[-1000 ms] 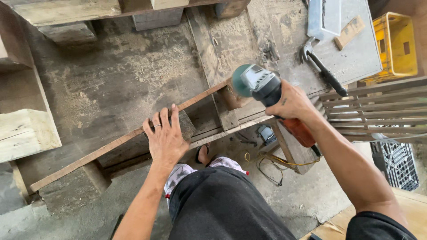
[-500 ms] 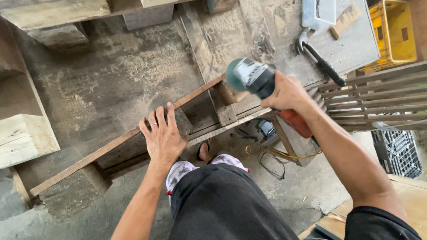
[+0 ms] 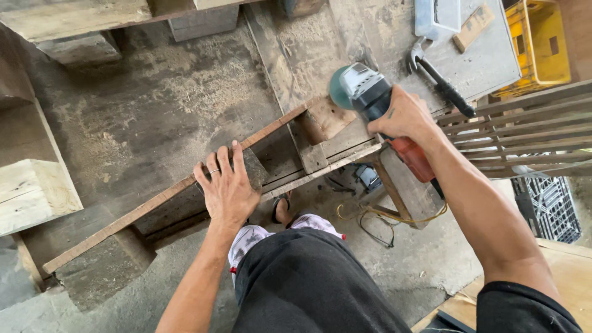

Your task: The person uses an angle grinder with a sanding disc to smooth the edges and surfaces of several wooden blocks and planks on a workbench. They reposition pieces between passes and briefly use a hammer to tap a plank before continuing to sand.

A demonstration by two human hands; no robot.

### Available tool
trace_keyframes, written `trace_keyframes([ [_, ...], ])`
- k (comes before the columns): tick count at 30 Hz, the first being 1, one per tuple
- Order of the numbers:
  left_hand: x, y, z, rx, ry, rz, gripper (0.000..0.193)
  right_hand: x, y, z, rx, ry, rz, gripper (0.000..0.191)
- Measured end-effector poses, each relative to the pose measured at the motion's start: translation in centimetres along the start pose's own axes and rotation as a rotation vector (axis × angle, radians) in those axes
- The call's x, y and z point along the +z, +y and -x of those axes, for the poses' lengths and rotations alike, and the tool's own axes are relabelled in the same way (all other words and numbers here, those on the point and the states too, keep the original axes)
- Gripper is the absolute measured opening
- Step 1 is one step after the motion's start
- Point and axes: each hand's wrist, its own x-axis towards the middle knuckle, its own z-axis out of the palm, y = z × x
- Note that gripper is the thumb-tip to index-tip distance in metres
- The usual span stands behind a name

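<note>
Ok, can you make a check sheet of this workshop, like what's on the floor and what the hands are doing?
Surface: dusty concrete floor, sawdust scattered.
Job's things: long wooden frame lying across blocks; angle grinder with its disc beside the frame's far end.
Clutter: claw hammer, yellow crate, black crate, slatted wooden rack.
Hands: left hand flat on the frame; right hand gripping the grinder.
Cables: yellow and black cords looped on the floor.
Surroundings: timber blocks at left.
</note>
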Motion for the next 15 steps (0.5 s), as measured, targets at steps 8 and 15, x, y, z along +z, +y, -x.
trace_keyframes([
  [8, 0.0, -0.1, 0.0, 0.000, 0.056, 0.132, 0.107, 1.1, -0.5, -0.1, -0.157, -0.051, -0.025, 0.082],
  [15, 0.1, -0.2, -0.1, 0.002, -0.001, 0.044, 0.108, 0.1, -0.2, -0.4, 0.012, -0.043, -0.044, 0.083],
])
